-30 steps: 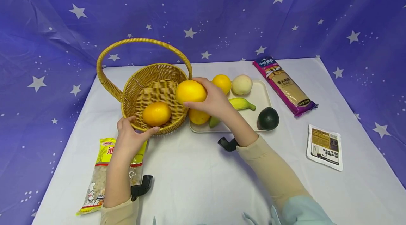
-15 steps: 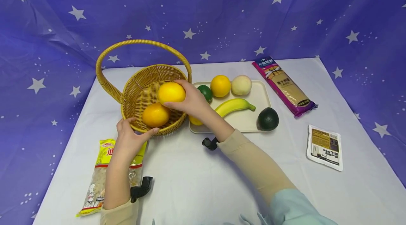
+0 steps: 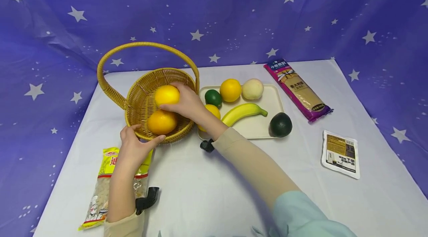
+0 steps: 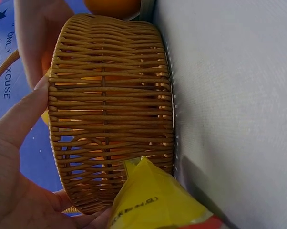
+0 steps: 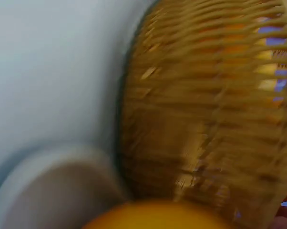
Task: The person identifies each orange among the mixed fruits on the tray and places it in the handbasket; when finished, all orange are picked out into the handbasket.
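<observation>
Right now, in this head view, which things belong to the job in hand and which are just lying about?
In the job:
basket, its rim gripped by the left hand
yellow fruit, held by the right hand
orange fruit in the basket
probably the fruit tray

Seemingly just lying about:
yellow-topped bag
purple packet
white pouch

“ONLY XCUSE” and “IS THA” on blue cloth [image 4: 4, 59], “通” on yellow bag [image 3: 101, 191], “意大利” on purple packet [image 3: 298, 91].
</observation>
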Demonstrator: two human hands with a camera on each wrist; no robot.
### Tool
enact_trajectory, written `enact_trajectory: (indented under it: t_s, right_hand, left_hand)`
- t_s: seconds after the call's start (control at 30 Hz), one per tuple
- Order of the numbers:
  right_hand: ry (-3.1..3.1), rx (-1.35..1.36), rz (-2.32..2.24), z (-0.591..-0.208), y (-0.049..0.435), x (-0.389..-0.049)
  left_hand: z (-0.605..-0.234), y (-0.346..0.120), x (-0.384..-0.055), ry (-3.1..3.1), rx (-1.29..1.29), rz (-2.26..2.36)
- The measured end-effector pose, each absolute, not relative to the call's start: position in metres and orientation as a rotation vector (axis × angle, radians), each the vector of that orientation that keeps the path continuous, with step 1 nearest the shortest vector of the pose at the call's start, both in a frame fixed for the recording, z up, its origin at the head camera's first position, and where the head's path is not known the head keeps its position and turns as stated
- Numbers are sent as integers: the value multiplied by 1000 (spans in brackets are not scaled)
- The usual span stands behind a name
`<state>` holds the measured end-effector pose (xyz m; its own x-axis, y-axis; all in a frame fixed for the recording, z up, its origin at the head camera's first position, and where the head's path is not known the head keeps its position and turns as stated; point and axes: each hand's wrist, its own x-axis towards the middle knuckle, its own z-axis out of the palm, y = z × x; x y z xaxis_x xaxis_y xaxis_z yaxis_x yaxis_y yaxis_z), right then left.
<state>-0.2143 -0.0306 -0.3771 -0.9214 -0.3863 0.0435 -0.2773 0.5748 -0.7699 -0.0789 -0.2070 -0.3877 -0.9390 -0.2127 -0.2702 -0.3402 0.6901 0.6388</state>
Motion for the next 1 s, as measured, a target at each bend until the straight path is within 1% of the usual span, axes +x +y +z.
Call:
enact_trajectory:
  t_s: [0.2,0.37,1.0]
  right_hand:
    - [2662,-509,-1264,-375,-43,-219]
    - [2712,-434,-1197,-381,-45,-224]
    - [2628,-288,-1179,-398,-60,-236]
  left_hand:
    - [-389,-207,-79,2723,-452,1101]
    - [-388,-205,-78,2723,-465,1093]
    - [-387,-206,-77,2721,-463,1087]
